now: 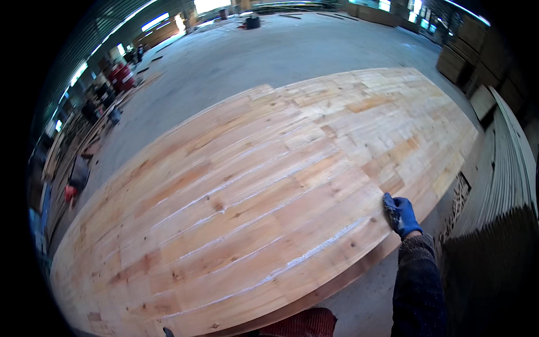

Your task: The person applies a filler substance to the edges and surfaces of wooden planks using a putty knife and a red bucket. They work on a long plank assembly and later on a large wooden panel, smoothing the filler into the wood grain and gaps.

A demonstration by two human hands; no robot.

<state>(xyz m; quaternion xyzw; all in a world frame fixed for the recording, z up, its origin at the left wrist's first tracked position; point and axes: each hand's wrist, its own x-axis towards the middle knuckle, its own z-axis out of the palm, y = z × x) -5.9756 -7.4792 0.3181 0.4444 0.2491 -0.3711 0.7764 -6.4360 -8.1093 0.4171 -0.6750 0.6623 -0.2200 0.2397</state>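
A large upper wooden panel [241,208], made of joined strips, spreads across the middle with white glue-like streaks along its length. It overlaps another wooden panel [387,112] that shows at the far right. My right hand [401,214], in a blue glove with a dirty, pale patch, grips the upper panel's near right corner. At the lower edge, a dark tip [168,332] lies against the panel's near left side; it looks like a gloved finger of my left hand, the rest of which is out of the picture.
Grey concrete floor [224,67] surrounds the panels. A tall stack of thin sheets [497,168] stands close on the right, with wooden crates [455,62] behind it. Red drums [120,77] and loose timber line the left wall. A red ribbed cloth [303,324] shows at the lower edge.
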